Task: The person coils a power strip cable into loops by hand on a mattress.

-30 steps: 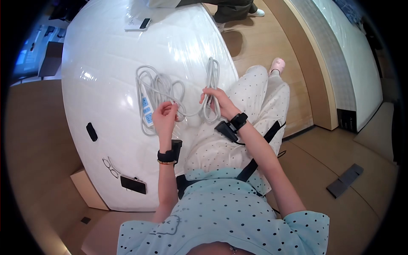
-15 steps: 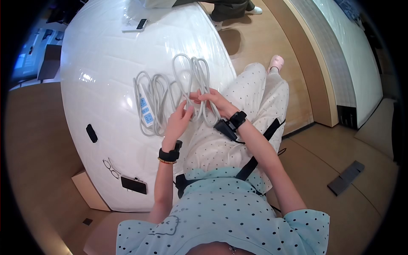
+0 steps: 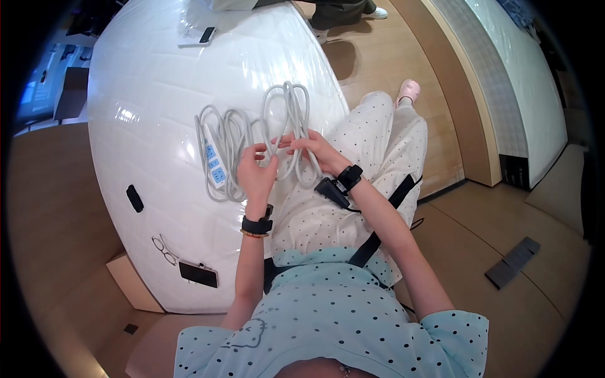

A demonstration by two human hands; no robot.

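A pale grey power cable (image 3: 289, 101) is gathered in long loops, with my right hand (image 3: 318, 151) closed around the loops near their lower middle. To the left, my left hand (image 3: 254, 177) is beside the cable, its fingers curled and its thumb apart from them; a strand passes near the fingertips. More of the same cable lies coiled on the plastic-wrapped mattress (image 3: 157, 82), around and beside a white power strip (image 3: 215, 165) with blue socket faces. At my right wrist, below the loops, is a black device (image 3: 332, 193) with a thin lead.
On the mattress lie a black object (image 3: 135, 198), eyeglasses (image 3: 165, 251), a dark-screened phone (image 3: 198, 274) and, at the far end, a white item with a black phone-like part (image 3: 207, 35). Another person's dark trouser leg (image 3: 337, 16) shows beyond. A grey strip (image 3: 512, 263) rests on the floor.
My left hand has shifted left and its thumb has spread from the fingers. The looped cable's top has narrowed and tilted slightly, while my right hand keeps its hold.
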